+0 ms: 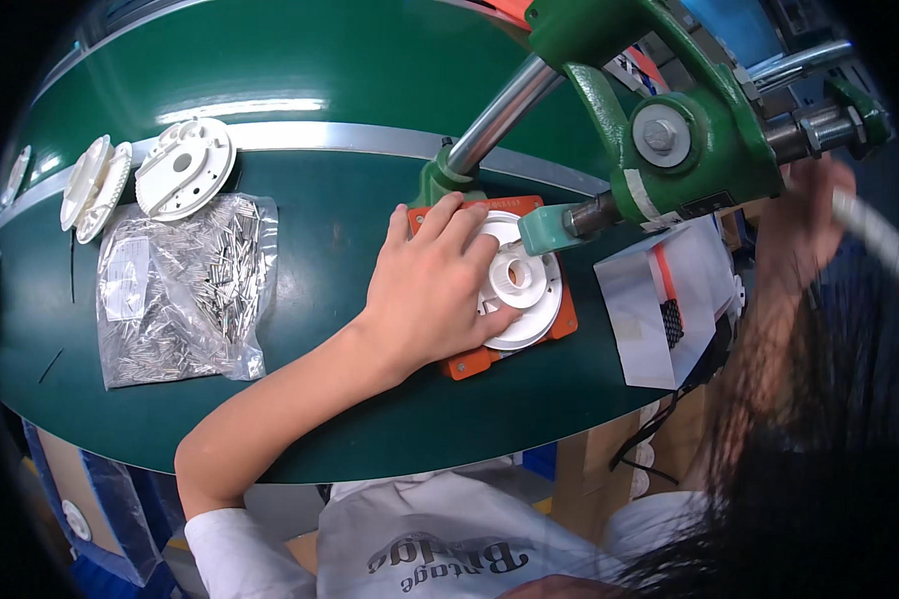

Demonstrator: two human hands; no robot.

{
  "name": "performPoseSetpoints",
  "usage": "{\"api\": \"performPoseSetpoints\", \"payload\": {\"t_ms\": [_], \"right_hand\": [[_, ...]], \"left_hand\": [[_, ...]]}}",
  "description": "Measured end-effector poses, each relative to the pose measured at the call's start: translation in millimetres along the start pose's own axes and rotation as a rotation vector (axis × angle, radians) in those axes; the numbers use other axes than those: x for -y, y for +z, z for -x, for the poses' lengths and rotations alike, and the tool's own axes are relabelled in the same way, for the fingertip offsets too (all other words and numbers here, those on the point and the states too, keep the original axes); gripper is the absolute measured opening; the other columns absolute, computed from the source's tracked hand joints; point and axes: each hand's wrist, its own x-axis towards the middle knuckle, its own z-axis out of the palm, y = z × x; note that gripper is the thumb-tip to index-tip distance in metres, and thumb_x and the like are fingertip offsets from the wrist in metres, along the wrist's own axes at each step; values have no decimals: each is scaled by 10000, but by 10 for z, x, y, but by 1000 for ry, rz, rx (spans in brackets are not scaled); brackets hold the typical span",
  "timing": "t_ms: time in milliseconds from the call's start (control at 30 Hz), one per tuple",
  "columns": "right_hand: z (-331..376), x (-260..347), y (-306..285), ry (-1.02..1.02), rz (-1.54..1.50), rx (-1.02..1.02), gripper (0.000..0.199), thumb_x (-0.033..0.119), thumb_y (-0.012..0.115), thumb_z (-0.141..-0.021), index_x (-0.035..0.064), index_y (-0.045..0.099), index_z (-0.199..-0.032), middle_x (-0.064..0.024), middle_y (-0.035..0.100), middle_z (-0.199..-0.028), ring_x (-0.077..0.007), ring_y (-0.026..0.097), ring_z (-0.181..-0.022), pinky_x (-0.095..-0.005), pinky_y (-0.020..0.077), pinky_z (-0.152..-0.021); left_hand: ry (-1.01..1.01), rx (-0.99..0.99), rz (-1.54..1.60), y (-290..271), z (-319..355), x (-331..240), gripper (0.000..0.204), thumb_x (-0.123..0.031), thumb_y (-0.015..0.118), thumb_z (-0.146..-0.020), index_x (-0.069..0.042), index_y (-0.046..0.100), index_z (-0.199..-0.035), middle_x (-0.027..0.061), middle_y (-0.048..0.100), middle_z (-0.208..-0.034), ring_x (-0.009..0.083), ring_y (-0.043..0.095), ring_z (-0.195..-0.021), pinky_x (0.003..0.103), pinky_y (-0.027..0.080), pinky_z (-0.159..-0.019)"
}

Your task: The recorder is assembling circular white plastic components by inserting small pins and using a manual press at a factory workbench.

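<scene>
White plastic disc (521,285) lying flat on an orange fixture plate (469,361), its central hub opening facing upward; being round, it shows no long axis. Left hand (432,290) spread flat, fingers pressing the disc's left side. Right hand (814,215), blurred, closed around the press lever handle (869,232). Beyond the left hand: green press (689,140). Far left of it: clear bag of metal pins (185,290), spare white discs (185,168)

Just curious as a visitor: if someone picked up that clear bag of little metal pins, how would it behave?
The clear bag of metal pins would probably sag and shift, since its film looks thin and wrinkled. Packed with pins, it is likely heavy for its size.
</scene>
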Motion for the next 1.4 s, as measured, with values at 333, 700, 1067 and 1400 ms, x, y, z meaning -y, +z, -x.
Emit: {"api": "performPoseSetpoints", "payload": {"t_ms": [333,700,1067,1400], "right_hand": [[796,102,20,-462,1061,658,211,5,747,-801,53,672,-992,-173,611,-1140,-368,631,-1119,-453,557,-905],[1183,-620,784,-37,1198,69,563,26,552,-952,-42,216,-1399,-205,384,-1336,-265,478,-1193,-399,476,-964],[681,224,-98,529,-417,72,859,664,193,-1002,-58,393,-1423,-151,619,-786,-179,584,-591,-281,502,-663],[-445,-865,544,-413,712,166,225,250,615,-936,26,630,-935,-146,648,-839,-291,646,-795,-396,512,-719]], "left_hand": [[36,-24,75,6,-22,32,575,-430,809,-706,-19,673,-1084,146,557,-1340,333,469,-1330,649,404,-1024],[37,8,57,2,-38,9,597,-389,844,-682,-26,644,-1111,126,555,-1362,356,470,-1339,656,402,-988],[75,0,103,74,-74,-7,608,-422,839,-680,-39,677,-1124,135,553,-1370,326,455,-1339,549,340,-1023],[115,254,343,-89,-217,167,755,-481,812,-692,-93,641,-1317,130,548,-1418,360,389,-1402,515,206,-1105]]}}
